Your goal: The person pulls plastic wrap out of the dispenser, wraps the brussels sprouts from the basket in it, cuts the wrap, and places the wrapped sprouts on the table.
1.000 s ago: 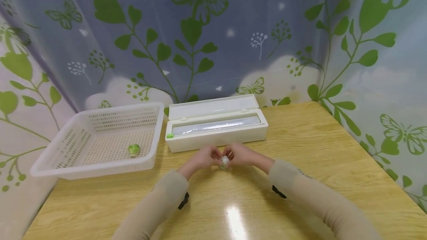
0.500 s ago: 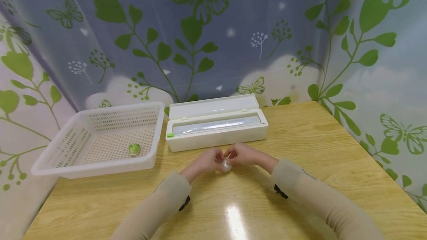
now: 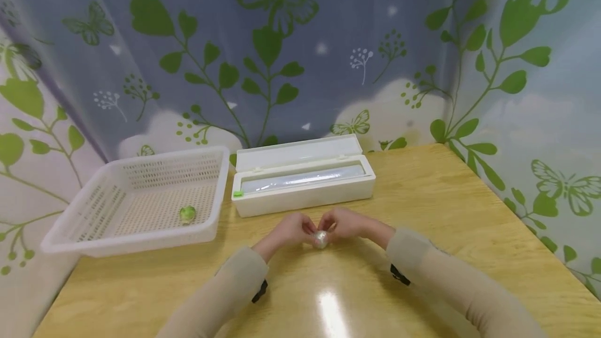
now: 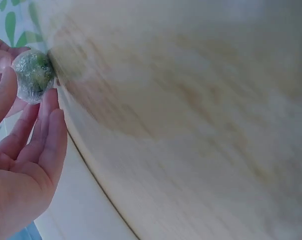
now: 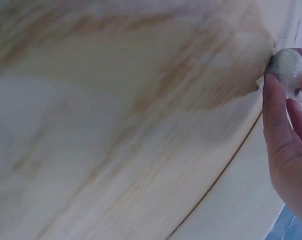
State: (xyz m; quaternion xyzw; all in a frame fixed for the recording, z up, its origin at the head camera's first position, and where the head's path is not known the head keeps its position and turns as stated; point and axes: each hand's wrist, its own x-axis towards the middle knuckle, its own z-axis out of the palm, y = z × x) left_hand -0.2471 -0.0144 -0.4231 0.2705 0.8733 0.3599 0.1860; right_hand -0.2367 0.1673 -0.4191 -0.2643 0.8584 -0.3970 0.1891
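Between both hands, at the table's middle, sits a Brussels sprout (image 3: 321,240) wrapped in cling film. Its green shows through the shiny, crinkled film in the left wrist view, where the wrapped sprout (image 4: 33,77) is round and snug in its film. My left hand (image 3: 293,228) pinches it from the left with thumb and fingers. From the right, my right hand (image 3: 346,223) pinches the same sprout, the fingertips of both hands nearly meeting above it. In the right wrist view a paler side of the wrapped sprout (image 5: 289,67) faces the camera, low over the wooden table (image 3: 300,296).
Just behind the hands stands a white cling film dispenser (image 3: 305,201), lid raised, film roll inside and a green slider at its left end. To the left is a white perforated basket (image 3: 141,246) holding a bare Brussels sprout (image 3: 187,215). A patterned curtain hangs behind the table.
Both hands have drawn the wrapped sprout slightly toward the person. More of its film-covered surface shows between the fingers now. Basket and dispenser stay in place.
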